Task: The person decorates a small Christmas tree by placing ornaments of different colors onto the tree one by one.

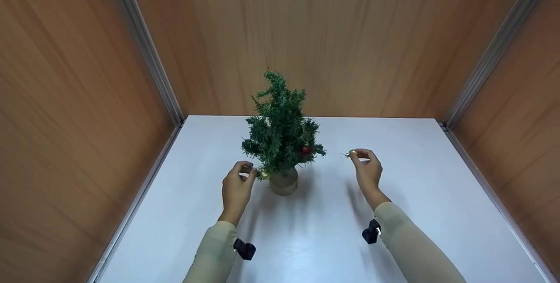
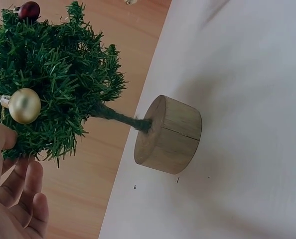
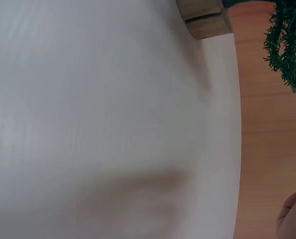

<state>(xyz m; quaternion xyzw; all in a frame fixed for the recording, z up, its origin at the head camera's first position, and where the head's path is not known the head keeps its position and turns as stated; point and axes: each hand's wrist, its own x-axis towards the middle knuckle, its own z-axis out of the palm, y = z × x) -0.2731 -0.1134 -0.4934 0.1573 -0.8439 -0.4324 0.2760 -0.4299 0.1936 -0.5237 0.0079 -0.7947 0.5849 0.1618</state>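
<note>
A small artificial Christmas tree (image 1: 280, 121) stands upright on its round wooden base (image 2: 175, 137). My left hand (image 1: 236, 189) is at its lower left, thumb and index finger pinching a branch tip (image 2: 23, 142), while the other fingers curl loosely below. Right by that thumb hangs a gold bauble (image 2: 25, 106). A red bauble (image 1: 306, 149) sits among the branches on the tree's right side. Apart from the tree, to its right, my right hand (image 1: 369, 171) pinches a second gold bauble (image 1: 352, 153) whose thin thread sticks out leftward. In the right wrist view only part of this hand (image 3: 295, 214) shows, its bauble out of frame.
The tree stands on a white table (image 1: 306, 243). Wood-grain panels (image 1: 332, 38) enclose it at the back and both sides, with grey metal strips (image 1: 146, 47) along the corners. Small dark bits (image 2: 135, 187) lie near the wooden base.
</note>
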